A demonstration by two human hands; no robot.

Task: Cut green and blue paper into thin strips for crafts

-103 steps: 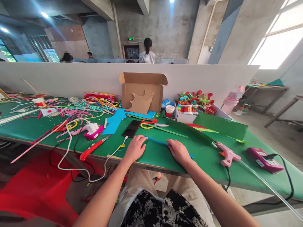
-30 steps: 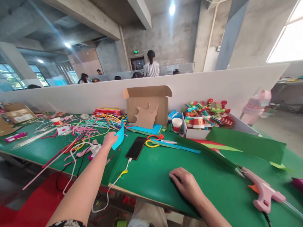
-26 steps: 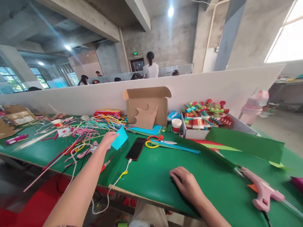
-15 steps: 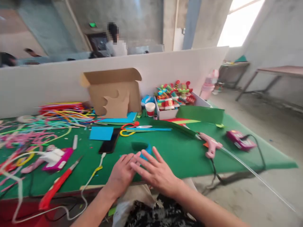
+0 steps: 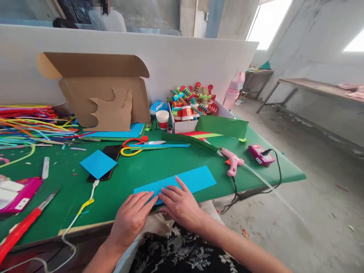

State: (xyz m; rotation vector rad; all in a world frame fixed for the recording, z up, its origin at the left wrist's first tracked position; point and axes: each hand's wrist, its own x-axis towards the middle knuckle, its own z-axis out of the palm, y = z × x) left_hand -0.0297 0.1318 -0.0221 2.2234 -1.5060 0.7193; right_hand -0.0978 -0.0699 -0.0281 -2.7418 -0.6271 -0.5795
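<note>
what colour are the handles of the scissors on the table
One handle is red, the other yellow; the head view shows it best.

A long, rectangular blue paper (image 5: pixel 196 180) lies flat near the six o'clock edge of the bench (image 5: pixel 153 165), pointing between two and three o'clock.

Strip (image 5: pixel 197 179) right of phone (image 5: pixel 113 152); cup (image 5: pixel 162 120) between boxes (image 5: pixel 99 87).

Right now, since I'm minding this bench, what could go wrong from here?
The blue strip under the left hand and right hand might crease or shift. The clear stick in the pink glue gun juts past the table edge, so an arm could knock it. The blue square lying across the phone might slide off.
</note>
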